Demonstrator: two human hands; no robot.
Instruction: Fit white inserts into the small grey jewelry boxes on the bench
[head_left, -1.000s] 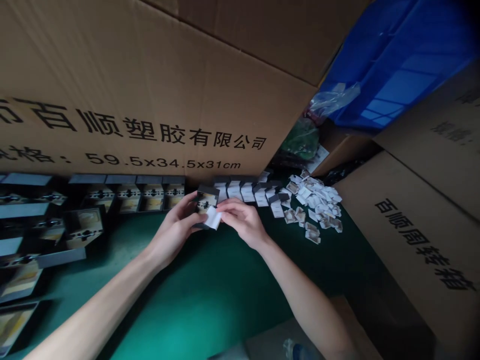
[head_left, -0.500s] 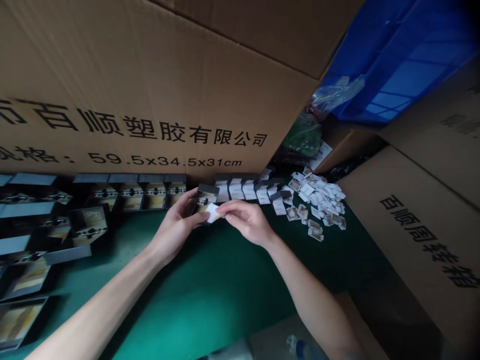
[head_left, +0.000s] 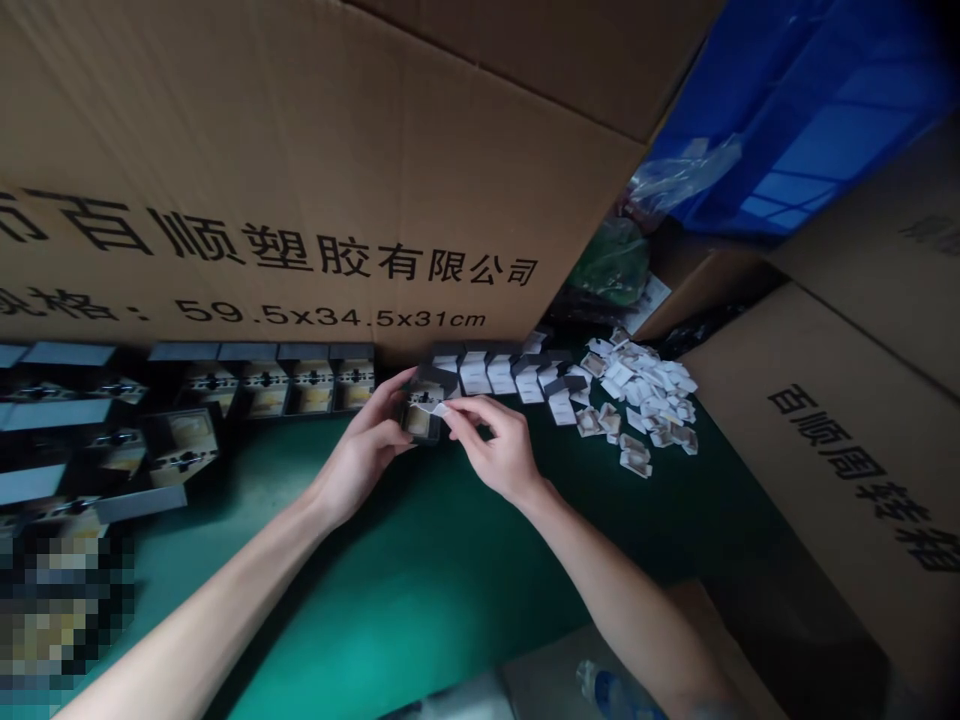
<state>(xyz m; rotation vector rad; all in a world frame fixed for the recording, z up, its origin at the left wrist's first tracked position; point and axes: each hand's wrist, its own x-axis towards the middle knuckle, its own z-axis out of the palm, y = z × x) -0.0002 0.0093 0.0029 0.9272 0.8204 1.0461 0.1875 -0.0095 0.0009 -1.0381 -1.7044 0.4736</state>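
Checking hands. What's the left on?

Left hand (head_left: 369, 432) grips a dark case (head_left: 420, 424), lid up, in front of the printed carton (head_left: 315, 150), toward its right end. Fingers narrowed around one side of the case.

And the right?

Right hand (head_left: 496, 438), also in front of the carton: fingers pinched tight on a thin white piece (head_left: 433, 408), tilted over the case. Can't tell if the two touch.

Rest of the table (head_left: 360, 590)?

Green top. Row of yellow-lined cases (head_left: 304, 351) along the carton's base, lids up. Looser cluster of cases (head_left: 142, 503) farther out from the carton's left part; nearest corner is pixelated, unreadable.

White stuff?

Staggered row of white-faced cases (head_left: 529, 387) at the carton's base, right end. Loose heap of white pieces (head_left: 645, 385) just past that end.

Blue thing?

Blue crate (head_left: 795, 130), right of the carton, higher up.
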